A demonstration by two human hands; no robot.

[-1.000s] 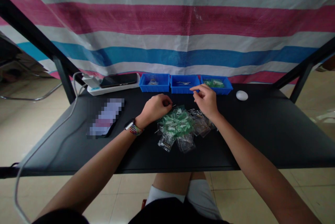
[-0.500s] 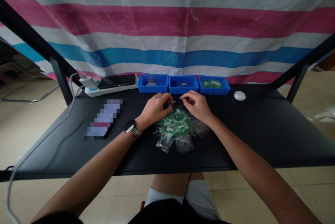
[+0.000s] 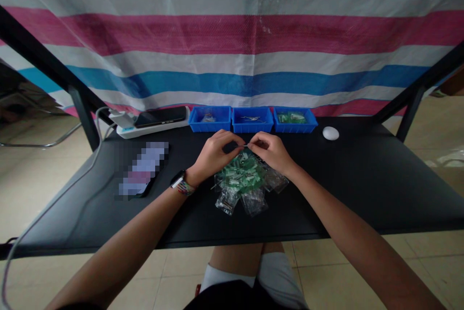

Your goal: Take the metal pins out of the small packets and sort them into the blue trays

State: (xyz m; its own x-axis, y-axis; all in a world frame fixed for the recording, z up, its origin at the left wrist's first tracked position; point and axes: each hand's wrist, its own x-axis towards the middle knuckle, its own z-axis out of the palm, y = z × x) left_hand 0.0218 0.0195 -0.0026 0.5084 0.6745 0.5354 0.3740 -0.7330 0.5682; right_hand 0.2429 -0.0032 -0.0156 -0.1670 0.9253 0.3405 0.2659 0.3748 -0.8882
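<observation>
My left hand (image 3: 216,153) and my right hand (image 3: 270,150) meet above a heap of small clear bags (image 3: 246,179), many with green parts inside. Both hands pinch a thin metal pin (image 3: 247,145) between their fingertips, one at each end. The heap lies on the black table (image 3: 362,179) just under my hands. Behind them stand three blue trays in a row: the left tray (image 3: 209,119) holds a small clear bag, the middle tray (image 3: 252,119) holds metal pins, the right tray (image 3: 294,119) holds green parts.
A white power strip (image 3: 145,127) with a dark phone on it lies at the back left, its cable trailing off the table's left edge. A blurred flat object (image 3: 143,175) lies left of my hands. A white oval object (image 3: 330,133) sits at the back right. A striped tarp hangs behind.
My right hand drew back from the middle blue tray and came left to meet my left hand over the heap. Both now pinch the thin pin between them.
</observation>
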